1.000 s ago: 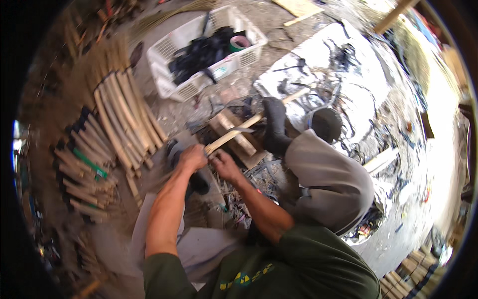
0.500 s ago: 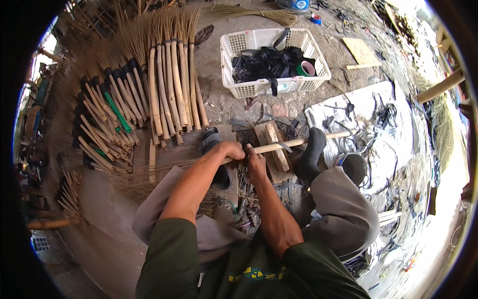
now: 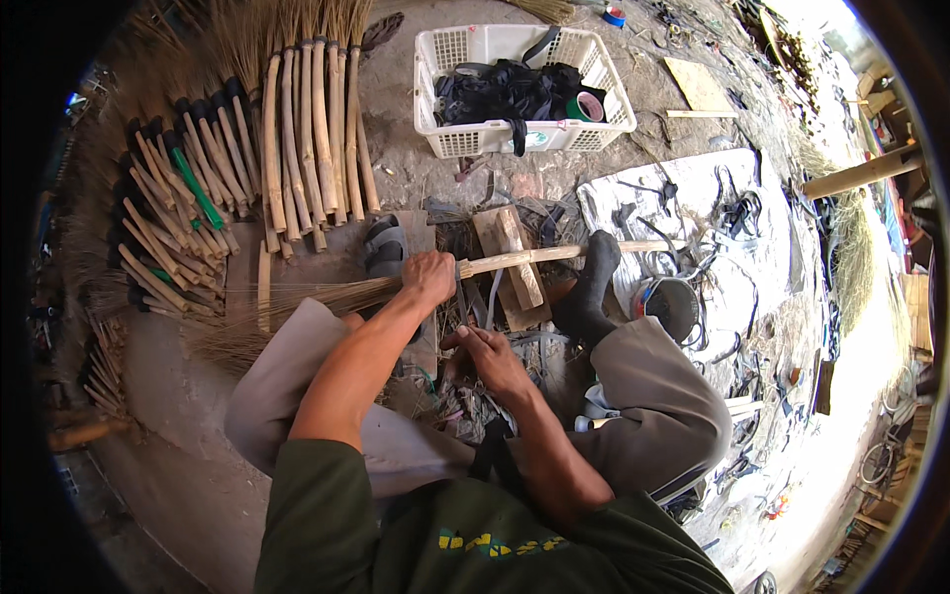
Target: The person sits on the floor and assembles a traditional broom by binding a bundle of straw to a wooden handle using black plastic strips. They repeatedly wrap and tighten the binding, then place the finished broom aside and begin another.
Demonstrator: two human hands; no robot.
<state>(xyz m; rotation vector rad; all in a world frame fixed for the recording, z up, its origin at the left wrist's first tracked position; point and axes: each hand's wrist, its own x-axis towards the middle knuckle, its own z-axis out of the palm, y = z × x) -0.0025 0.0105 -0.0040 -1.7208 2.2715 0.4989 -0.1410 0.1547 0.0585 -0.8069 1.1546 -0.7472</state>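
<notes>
A broom with a pale wooden handle (image 3: 569,253) and thin brown bristles (image 3: 336,296) lies across in front of me. My left hand (image 3: 430,278) is wrapped round it where bristles and handle meet. Below that joint, my right hand (image 3: 487,354) pinches the lower end of a narrow dark strip (image 3: 461,300), which runs up to the joint. Under the handle is a wooden block on a board (image 3: 503,233). The handle passes by my dark-socked foot (image 3: 586,297), its far end over a white sheet (image 3: 722,203).
Finished-looking brooms (image 3: 317,139) lie in rows at the upper left. A white plastic crate (image 3: 430,139) holds black strips and a tape roll (image 3: 586,107). Beside my right knee stands a dark bucket (image 3: 668,307). A grey sandal (image 3: 384,247) and scraps lie around the block.
My right hand has come away from the handle, down toward me, with the strip stretched from the joint. My left hand stays at the joint. The whole view has shifted slightly.
</notes>
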